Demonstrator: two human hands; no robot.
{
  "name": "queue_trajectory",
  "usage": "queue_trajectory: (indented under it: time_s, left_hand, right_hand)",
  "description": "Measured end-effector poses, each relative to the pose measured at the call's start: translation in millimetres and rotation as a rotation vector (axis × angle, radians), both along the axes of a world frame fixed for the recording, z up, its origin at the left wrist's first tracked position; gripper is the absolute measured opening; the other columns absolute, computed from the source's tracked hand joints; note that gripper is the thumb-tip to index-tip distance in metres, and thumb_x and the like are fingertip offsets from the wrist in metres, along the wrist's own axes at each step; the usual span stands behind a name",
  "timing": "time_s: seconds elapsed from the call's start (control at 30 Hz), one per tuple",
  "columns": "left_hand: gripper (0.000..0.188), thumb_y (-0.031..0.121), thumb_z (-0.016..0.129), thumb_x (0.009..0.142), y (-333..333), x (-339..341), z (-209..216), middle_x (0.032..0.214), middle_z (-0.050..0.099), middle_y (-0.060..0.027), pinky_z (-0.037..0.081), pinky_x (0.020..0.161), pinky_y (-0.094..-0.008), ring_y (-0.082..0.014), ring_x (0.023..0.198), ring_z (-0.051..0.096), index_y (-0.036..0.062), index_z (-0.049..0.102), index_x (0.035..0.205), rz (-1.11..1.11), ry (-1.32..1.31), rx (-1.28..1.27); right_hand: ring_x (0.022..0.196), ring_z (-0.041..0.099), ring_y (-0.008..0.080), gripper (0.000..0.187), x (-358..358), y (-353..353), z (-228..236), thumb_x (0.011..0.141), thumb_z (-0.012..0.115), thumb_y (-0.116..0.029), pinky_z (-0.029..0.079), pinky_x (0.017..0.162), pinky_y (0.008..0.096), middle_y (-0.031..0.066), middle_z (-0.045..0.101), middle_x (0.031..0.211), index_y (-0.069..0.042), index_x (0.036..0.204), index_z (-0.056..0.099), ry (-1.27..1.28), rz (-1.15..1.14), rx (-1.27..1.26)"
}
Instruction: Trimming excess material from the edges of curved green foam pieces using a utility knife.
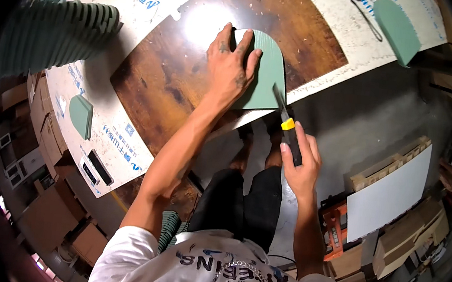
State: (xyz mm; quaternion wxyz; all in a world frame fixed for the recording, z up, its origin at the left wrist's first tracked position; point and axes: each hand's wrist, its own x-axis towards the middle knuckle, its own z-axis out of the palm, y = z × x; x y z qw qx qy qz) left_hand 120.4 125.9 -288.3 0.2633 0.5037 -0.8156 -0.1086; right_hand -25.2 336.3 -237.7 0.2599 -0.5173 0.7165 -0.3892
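A light green board (pixel 268 71) with one rounded end lies on the brown wooden sheet at the table's near edge. My left hand (pixel 230 70) presses flat on its left side, fingers spread. In my right hand (pixel 304 165) is a knife (pixel 294 145) with a black handle and a yellow collar, gripped by the handle. Its blade points up and away from me, beside the board's right edge near the lower corner. Whether the blade touches the edge I cannot tell.
Tall stacks of green boards (pixel 62 35) stand at the left. A few small green pieces (pixel 80 116) and a black-and-white object (pixel 98 167) lie on the white tabletop. Another green board (pixel 397 29) overhangs the far right edge. A white panel (pixel 390 192) and cardboard sit lower right.
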Motion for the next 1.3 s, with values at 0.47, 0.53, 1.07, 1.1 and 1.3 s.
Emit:
queue_trajectory:
  time_s: [0.47,0.53,1.07,1.1,1.3]
  left_hand:
    - [0.029,0.015,0.057,0.093,-96.5,32.7,-1.3,0.112,0.053,-0.0247,0.039,0.090,-0.0487,-0.0373,0.104,0.049,-0.0046,0.056,0.113,0.321,-0.190,0.028]
    - [0.076,0.066,0.056,0.088,-146.9,75.1,-37.5,0.135,0.047,-0.0294,0.048,0.094,-0.0521,-0.0420,0.119,0.052,0.0088,0.054,0.138,0.144,-0.364,-0.151]
    - [0.056,0.046,0.057,0.094,-86.2,52.8,-14.3,0.135,0.053,-0.0193,0.031,0.108,-0.0505,-0.0393,0.127,0.043,0.0008,0.062,0.127,0.091,0.225,0.167]
    - [0.053,0.042,0.055,0.096,-72.9,50.2,-10.1,0.136,0.053,-0.0214,0.031,0.109,-0.0521,-0.0402,0.127,0.044,-0.0002,0.062,0.127,0.102,0.099,0.092]
    - [0.042,0.031,0.055,0.095,-3.9,18.0,1.4,0.121,0.051,-0.0327,0.030,0.101,-0.0575,-0.0473,0.119,0.045,-0.0004,0.060,0.122,0.102,-0.227,-0.049]
  right_hand:
    - [0.071,0.061,0.0128,0.031,16.6,9.9,-20.8,0.083,0.076,-0.007,0.050,0.067,0.0269,0.0059,0.061,0.086,0.001,0.107,0.059,-0.421,-0.417,0.200]
    - [0.077,0.063,0.0115,0.018,22.6,-6.4,-24.8,0.092,0.066,-0.007,0.054,0.070,0.0256,0.0058,0.063,0.088,0.002,0.104,0.057,-0.752,-0.407,0.161]
    - [0.070,0.056,0.0066,0.026,52.7,-26.3,-35.1,0.085,0.075,-0.007,0.047,0.067,0.0223,0.0031,0.065,0.082,0.001,0.099,0.054,-0.322,-0.471,0.160]
    - [0.071,0.055,0.0068,0.028,49.9,-19.4,-34.9,0.085,0.075,-0.008,0.047,0.067,0.0228,0.0029,0.064,0.083,0.001,0.102,0.056,-0.322,-0.470,0.139]
    - [0.076,0.064,0.0267,0.056,14.6,22.0,-23.0,0.082,0.076,-0.018,0.053,0.064,0.0339,0.0132,0.060,0.094,0.000,0.132,0.055,0.052,-0.008,0.091]
